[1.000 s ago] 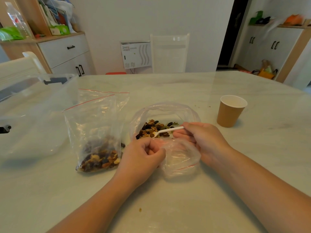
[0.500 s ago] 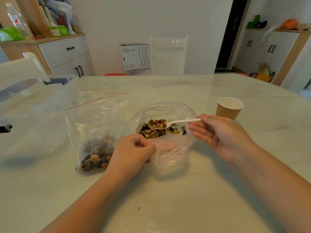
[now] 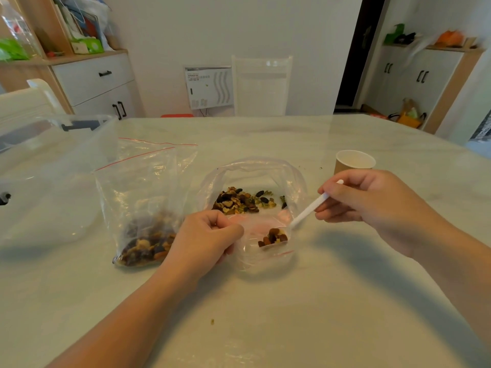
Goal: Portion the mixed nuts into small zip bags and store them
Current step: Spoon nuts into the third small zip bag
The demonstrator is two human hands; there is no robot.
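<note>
left hand (image 3: 204,239) pinches the small bag (image 3: 265,257) open — right hand (image 3: 372,208) grips the spoon (image 3: 308,208); tip nuts (image 3: 273,236) slowly, deep inside.

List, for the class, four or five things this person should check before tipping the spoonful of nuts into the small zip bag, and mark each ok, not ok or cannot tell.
1. Small zip bag mouth held open by the left hand: ok.
2. Spoon gripped by the right hand: ok.
3. Spoon bowl with its nuts over the bag mouth: ok.
4. Paper cup clear of the right hand's path: cannot tell, the hand partly hides it.
5. Filled zip bag sealed: cannot tell.
</note>
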